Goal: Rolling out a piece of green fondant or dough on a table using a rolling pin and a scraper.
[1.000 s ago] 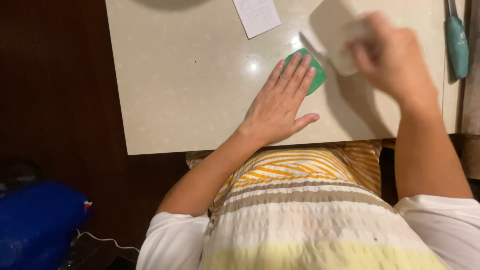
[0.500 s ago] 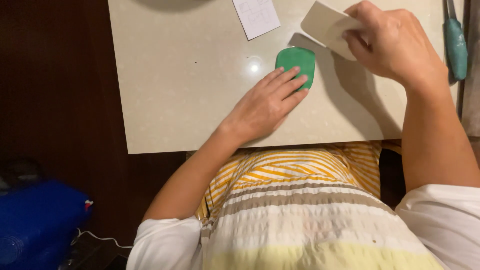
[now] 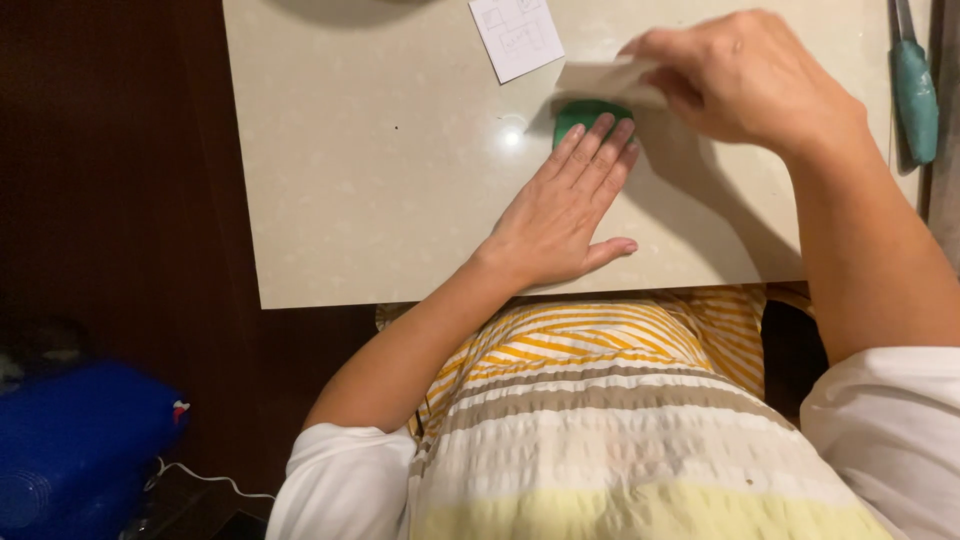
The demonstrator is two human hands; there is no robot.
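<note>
Head view: left hand lies spread, fingertips on green piece; right hand pinches folded beige paper above it.

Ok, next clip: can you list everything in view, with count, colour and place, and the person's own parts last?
table: one, pale beige, fills the upper middle.
green piece: one, flat on the table, partly under the left fingertips and the card.
card: one, off-white, held above the green piece.
paper slip: one, white with printed boxes, at the table's top edge.
tool: one, teal handle, at the table's right edge.
blue bag: one, lower left, on the dark floor.
white cord: one, beside the bag.
left hand: flat on the table, fingertips on the green piece.
right hand: gripping the card.
</note>
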